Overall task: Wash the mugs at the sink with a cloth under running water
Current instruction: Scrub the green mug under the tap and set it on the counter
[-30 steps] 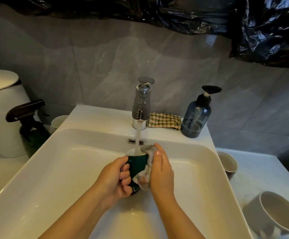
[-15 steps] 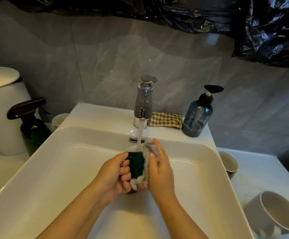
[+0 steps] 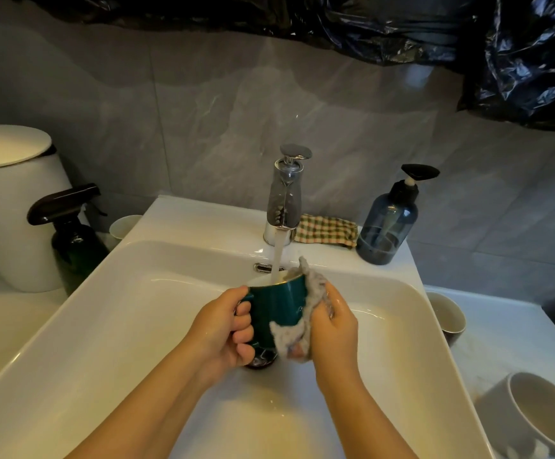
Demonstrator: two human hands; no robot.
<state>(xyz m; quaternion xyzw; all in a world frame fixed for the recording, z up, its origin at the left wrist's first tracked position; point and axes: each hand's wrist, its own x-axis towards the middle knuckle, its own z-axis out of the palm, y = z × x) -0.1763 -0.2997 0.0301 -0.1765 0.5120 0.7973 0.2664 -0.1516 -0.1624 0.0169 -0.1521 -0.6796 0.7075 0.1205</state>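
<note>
Dim, warm glare — edges bowed, soft

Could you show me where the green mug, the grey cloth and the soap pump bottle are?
green mug (image 3: 271, 308), head view, on its side wall below the rim.
grey cloth (image 3: 287, 336), head view, on its lower flap.
soap pump bottle (image 3: 385, 226), head view, on its blue body.

This is a bathroom at home; there is a white sink (image 3: 143, 293) with a tap (image 3: 284, 197). A soap bottle (image 3: 387, 223) stands by grey wall tiles (image 3: 203, 104).
</note>
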